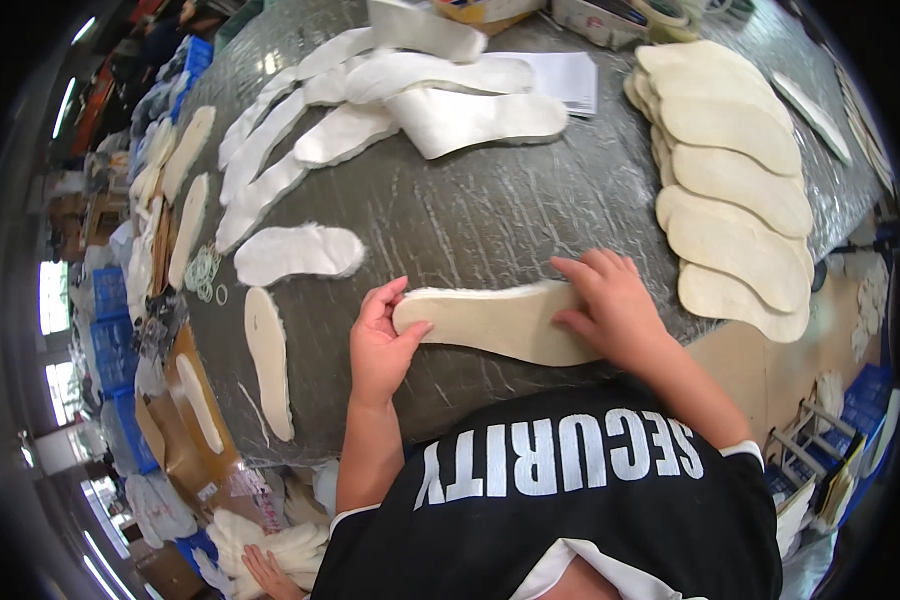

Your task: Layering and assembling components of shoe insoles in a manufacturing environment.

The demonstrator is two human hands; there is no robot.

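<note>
A cream insole (490, 326) with a white fleecy edge lies crosswise in front of me, between both hands. My left hand (382, 340) is closed on its left end, thumb on the upper face and fingers behind the far edge. At the other end is my right hand (615, 312), its thumb pressed on the insole and its index finger bent past the far edge; this hand covers the insole's right tip. Beyond my left hand lies a white fleecy insole (300, 252). Nearer, on the left, a narrow cream insole (267, 362) points toward me.
White fleecy insoles (475, 118) overlap at the back, beside white paper (567, 82). Cream insoles (740, 190) are stacked in a fanned row on the right of the plastic-covered table (450, 225). Greenish rings (203, 272) lie left. Another person's hand (265, 572) touches a white pile lower left.
</note>
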